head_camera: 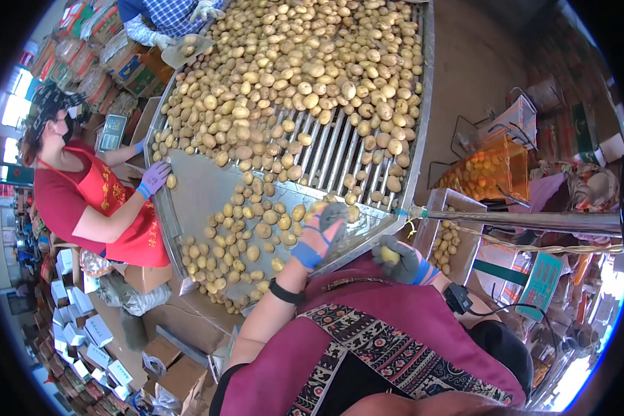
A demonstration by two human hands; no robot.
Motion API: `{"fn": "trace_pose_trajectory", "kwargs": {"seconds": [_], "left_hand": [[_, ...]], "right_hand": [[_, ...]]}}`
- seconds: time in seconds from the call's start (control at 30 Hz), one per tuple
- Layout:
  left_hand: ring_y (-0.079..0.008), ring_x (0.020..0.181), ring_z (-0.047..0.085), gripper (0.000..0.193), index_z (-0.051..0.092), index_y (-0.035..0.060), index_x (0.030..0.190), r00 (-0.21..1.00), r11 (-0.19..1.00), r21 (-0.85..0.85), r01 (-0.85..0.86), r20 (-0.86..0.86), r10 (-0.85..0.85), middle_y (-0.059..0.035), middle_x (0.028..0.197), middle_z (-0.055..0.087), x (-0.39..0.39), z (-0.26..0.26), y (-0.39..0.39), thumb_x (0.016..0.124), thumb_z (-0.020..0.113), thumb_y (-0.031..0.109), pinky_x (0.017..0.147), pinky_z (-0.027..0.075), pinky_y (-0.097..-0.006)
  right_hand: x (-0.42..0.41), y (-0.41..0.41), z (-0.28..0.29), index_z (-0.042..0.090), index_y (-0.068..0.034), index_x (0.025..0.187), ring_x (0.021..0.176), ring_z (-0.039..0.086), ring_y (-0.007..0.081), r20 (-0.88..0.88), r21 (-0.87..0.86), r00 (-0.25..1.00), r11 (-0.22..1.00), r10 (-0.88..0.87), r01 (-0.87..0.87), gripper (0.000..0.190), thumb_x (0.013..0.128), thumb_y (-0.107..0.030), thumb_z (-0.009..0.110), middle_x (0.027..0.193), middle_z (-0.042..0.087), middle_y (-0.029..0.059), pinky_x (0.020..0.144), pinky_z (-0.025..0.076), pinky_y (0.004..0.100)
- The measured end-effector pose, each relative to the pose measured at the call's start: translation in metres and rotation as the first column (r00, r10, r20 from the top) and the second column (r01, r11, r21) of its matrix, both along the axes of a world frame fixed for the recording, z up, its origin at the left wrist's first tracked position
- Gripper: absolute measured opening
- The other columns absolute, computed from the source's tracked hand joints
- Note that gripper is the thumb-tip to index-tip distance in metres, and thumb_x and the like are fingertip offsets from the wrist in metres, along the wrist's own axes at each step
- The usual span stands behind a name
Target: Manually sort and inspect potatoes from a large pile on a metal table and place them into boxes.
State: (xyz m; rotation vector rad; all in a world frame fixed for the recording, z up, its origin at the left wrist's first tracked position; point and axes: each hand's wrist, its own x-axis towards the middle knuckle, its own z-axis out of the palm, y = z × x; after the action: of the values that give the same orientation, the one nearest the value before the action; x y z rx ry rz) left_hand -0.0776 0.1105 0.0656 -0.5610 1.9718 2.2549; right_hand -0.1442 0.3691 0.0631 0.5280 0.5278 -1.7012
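My right hand [399, 259], in a grey-coated glove with a blue cuff, is closed around a potato [390, 255] near the sorting table's right corner. My left hand [323, 234], gloved alike, reaches over the lower metal tray [229, 183] at the edge of the roller bars [325, 151]. Potatoes touch or lie close to its fingertips, one [352, 213] just to the right. Whether the fingers grip anything is hidden by the glove. Many loose potatoes [253, 253] lie on the tray left of this hand, and a thick heap of potatoes [291, 67] covers the upper bars.
A co-worker in a red apron [114, 192] stands at the left edge; another person at the top holds a scoop [187, 51]. On the right are a metal pole [520, 221], a box of potatoes [446, 244], an orange mesh bag [486, 169] and a scale [541, 286].
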Motion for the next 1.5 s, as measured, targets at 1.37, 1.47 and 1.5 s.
{"fn": "trace_pose_trajectory", "kwargs": {"seconds": [1.37, 1.47, 1.5], "left_hand": [[-0.0443, 0.136, 0.018, 0.084, 0.037, 0.0159, 0.140, 0.744, 0.440, -0.863, 0.249, 0.461, 0.483, -0.0222, 0.145, 0.028, 0.091, -0.082, -0.082, 0.074, 0.059, 0.062, 0.110, 0.009, -0.0578], [-0.0457, 0.134, 0.020, 0.084, 0.035, 0.0141, 0.141, 0.639, 0.396, -0.893, 0.214, 0.435, 0.634, -0.0242, 0.145, 0.027, 0.086, -0.076, -0.102, 0.075, 0.060, 0.059, 0.109, 0.013, -0.0573], [-0.0457, 0.134, 0.020, 0.084, 0.035, 0.0141, 0.141, 0.627, 0.399, -0.893, 0.207, 0.434, 0.646, -0.0242, 0.145, 0.027, 0.085, -0.074, -0.102, 0.075, 0.060, 0.059, 0.109, 0.013, -0.0573]], "right_hand": [[-0.042, -0.175, -0.059, 0.035, -0.020, 0.141, 0.135, 0.022, 0.0436, -0.073, 0.904, -0.878, 0.403, 0.474, 0.143, 0.086, 0.071, -0.062, 0.063, 0.144, 0.029, 0.0216, 0.106, 0.014, 0.0632], [-0.032, -0.218, -0.057, 0.036, -0.019, 0.141, 0.135, 0.026, 0.0380, -0.128, 0.898, -0.909, 0.436, 0.396, 0.064, 0.084, 0.072, -0.059, 0.063, 0.144, 0.031, 0.0189, 0.106, 0.013, 0.0629], [-0.026, -0.229, -0.056, 0.035, -0.018, 0.141, 0.135, 0.025, 0.0381, -0.171, 0.894, -0.925, 0.448, 0.340, 0.000, 0.084, 0.073, -0.059, 0.063, 0.144, 0.030, 0.0190, 0.107, 0.013, 0.0628]]}}
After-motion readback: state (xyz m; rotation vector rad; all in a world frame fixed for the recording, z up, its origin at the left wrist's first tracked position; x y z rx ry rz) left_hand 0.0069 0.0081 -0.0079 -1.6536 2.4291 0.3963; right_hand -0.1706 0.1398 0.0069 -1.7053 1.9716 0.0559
